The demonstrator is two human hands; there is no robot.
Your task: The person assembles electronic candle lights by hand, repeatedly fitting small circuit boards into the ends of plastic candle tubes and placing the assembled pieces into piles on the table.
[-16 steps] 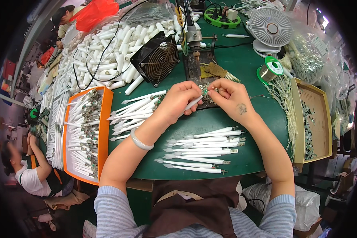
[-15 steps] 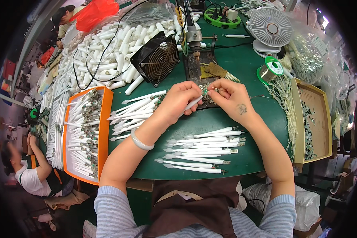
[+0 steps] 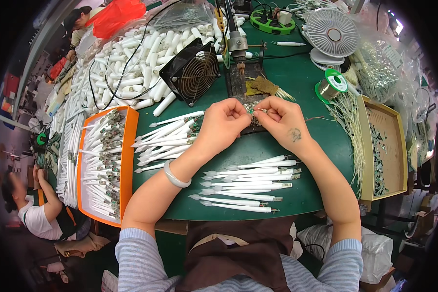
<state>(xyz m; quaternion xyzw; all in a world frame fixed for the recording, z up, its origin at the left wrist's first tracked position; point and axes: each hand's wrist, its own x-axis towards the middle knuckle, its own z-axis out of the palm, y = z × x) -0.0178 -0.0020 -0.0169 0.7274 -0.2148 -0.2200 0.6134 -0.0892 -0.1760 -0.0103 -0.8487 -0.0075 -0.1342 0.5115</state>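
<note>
Both my hands meet over the dark metal base in the middle of the bench. My left hand (image 3: 224,124) is closed in a pinch at a small green circuit board (image 3: 251,111), mostly covered by fingertips. Just right of it, my right hand (image 3: 282,120) pinches a thin wire (image 3: 264,110) that runs to the board; a reddish wire end (image 3: 321,118) trails beyond the right hand. In front lies a row of white candle-shaped sticks (image 3: 248,184) with pointed tips and small boards at their right ends. More such sticks (image 3: 168,138) lie beside my left wrist.
A soldering stand (image 3: 237,44) rises behind my hands, beside a black fan (image 3: 192,70) and heaped white tubes (image 3: 126,73). An orange box of sticks (image 3: 130,160) stands left. Rightward are a solder spool (image 3: 332,86), wire bundle (image 3: 351,131), yellow tray (image 3: 399,160) and white fan (image 3: 332,34).
My left hand has turned and moved slightly closer to the right fingertips. The white stick that showed in its fingers is no longer visible. My right hand has barely moved.
</note>
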